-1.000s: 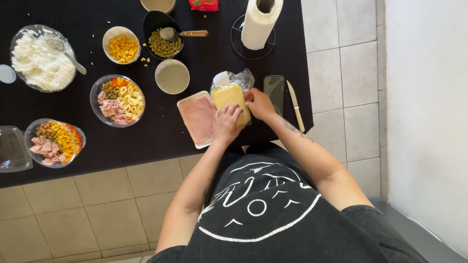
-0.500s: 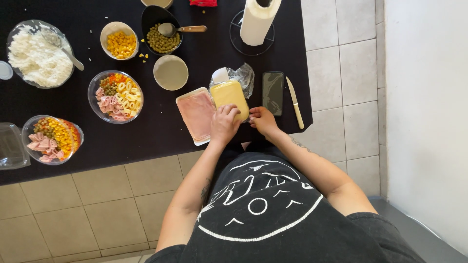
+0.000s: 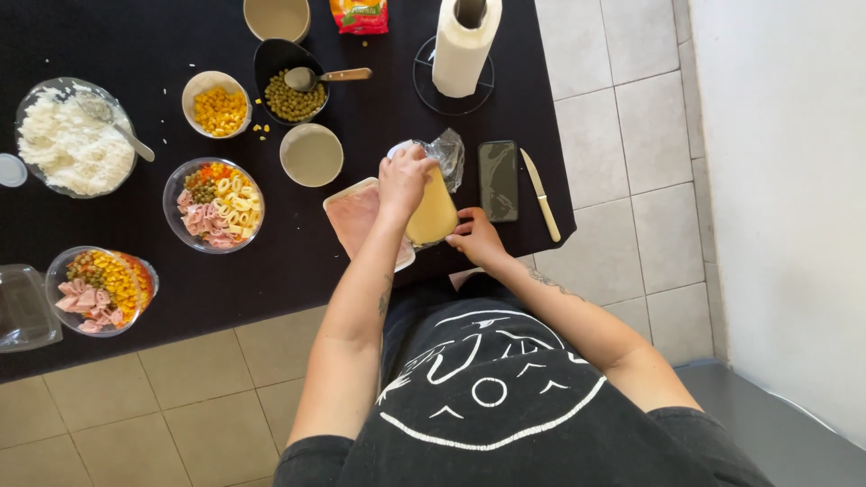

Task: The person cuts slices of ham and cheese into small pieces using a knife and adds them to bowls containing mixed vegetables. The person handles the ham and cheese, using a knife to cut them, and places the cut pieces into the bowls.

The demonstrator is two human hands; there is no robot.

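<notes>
left hand [image 3: 403, 180] closes its grip on the far end of the yellow cheese block [image 3: 432, 215] (beside the ham tray [image 3: 352, 216]), right hand [image 3: 476, 240] steadying its near end.

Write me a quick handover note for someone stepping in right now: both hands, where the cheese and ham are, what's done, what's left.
Left hand: on the top end of the cheese block, at its clear wrapper.
Right hand: steadying the block's lower edge.
Ham tray: just left of the cheese, at the counter's front edge, partly under the left arm.
Knife and phone: lying right of the cheese, untouched.
Done: two mixed bowls already hold ham, corn and peas.
Left: the cheese looks uncut and partly wrapped; no cheese pieces are clear in the bowls.
</notes>
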